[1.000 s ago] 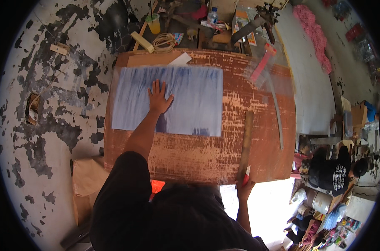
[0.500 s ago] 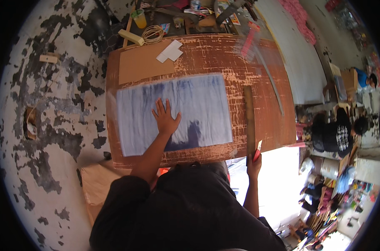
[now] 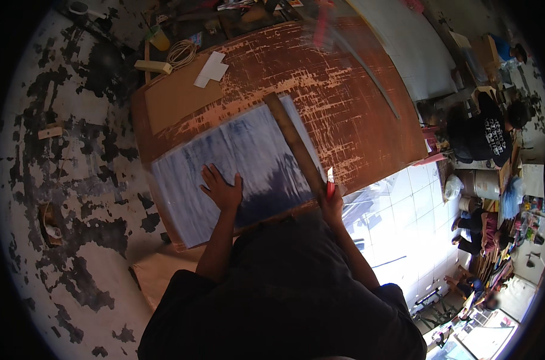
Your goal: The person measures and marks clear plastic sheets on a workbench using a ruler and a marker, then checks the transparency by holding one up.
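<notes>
My left hand (image 3: 224, 193) lies flat with spread fingers on a glossy bluish-white sheet (image 3: 194, 156), over its lower middle. The sheet reflects dark shapes and rests on the scratched brown table. My right hand (image 3: 332, 209) is closed at the table's near edge around a red utility knife (image 3: 330, 187), its pale blade pointing up and away from me. The same hand is at the near end of a long, dark straightedge (image 3: 291, 139), which runs away from me across the right part of the sheet. Fingers partly hide how that end is gripped.
The brown table (image 3: 368, 108) carries a cardboard piece (image 3: 179, 99), white paper (image 3: 211, 69), a coiled cord (image 3: 181, 54) and a pale block (image 3: 153, 66) at the far left. A thin metal strip (image 3: 368, 72) lies at the right. Another person (image 3: 482, 135) is farther right.
My right hand has brought the straightedge and knife leftward, from the table beside the sheet onto the sheet's right part. My left hand stays flat on the sheet. The whole view has turned.
</notes>
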Demonstrator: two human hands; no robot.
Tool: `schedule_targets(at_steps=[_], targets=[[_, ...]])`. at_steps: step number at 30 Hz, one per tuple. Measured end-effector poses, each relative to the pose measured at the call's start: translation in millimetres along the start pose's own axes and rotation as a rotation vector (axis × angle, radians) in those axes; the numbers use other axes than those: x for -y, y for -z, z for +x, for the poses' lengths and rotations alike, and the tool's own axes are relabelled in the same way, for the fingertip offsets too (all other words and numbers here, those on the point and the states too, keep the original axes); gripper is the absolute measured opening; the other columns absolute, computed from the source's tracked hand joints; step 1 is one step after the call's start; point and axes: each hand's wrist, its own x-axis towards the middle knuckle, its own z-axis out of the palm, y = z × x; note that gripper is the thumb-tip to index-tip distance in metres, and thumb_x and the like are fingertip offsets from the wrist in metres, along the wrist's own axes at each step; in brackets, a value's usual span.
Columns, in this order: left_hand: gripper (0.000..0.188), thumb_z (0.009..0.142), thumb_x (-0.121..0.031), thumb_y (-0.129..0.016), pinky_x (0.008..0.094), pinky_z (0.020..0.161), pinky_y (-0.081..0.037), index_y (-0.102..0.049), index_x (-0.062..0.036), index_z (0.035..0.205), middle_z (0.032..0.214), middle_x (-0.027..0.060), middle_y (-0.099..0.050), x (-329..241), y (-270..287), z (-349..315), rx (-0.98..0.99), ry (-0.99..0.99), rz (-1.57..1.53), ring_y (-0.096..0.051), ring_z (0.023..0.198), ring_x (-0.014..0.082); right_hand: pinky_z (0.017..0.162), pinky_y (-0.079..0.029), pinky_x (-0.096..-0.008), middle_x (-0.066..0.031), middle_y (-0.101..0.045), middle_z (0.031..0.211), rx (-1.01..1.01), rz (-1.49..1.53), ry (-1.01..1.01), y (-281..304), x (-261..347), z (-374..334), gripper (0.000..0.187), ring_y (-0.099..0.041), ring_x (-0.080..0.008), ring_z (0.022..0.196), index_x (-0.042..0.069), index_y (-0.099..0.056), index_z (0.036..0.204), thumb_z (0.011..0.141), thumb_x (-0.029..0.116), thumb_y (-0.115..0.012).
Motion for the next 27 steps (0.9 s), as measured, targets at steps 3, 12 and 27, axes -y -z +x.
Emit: schedule_targets(at_steps=[3,12,27], targets=[[0.101,0.098,-0.066,-0.055,0.0714,0.123,-0.01,-0.021,-0.0019,0.167,0.176,0.0203,-0.01,2,-1,-2,0.003,0.006,0.025,-0.007,0.163,0.039,0.083,-0.049,-0.0562,-0.0309,-0.066,0.099,-0.056,-0.089,0.046,-21,-4,1,0.04,-0.064,-0.0531,0.097,-0.002,-0.056,0.114,0.098,0.03,-0.072],[0.098,0.098,-0.065,-0.054,0.0742,0.122,-0.009,-0.023,-0.0026,0.167,0.175,0.0228,-0.011,3,-2,2,0.001,0.035,0.012,-0.008,0.162,0.0425,0.084,-0.048,-0.0571,-0.0296,-0.063,0.1,-0.082,-0.067,0.132,-14,17,1,0.039,-0.062,-0.053,0.098,-0.004,-0.057,0.107,0.089,0.023,-0.078],[0.084,0.1,-0.05,-0.065,0.0686,0.125,-0.011,-0.033,-0.0009,0.161,0.172,0.0276,-0.015,-21,-3,46,0.023,-0.281,-0.199,-0.014,0.16,0.0448,0.079,-0.054,-0.0472,-0.0181,-0.072,0.091,-0.096,0.146,0.004,-39,27,74,0.037,-0.071,-0.0346,0.085,0.0,-0.065,0.108,0.085,0.022,-0.084]])
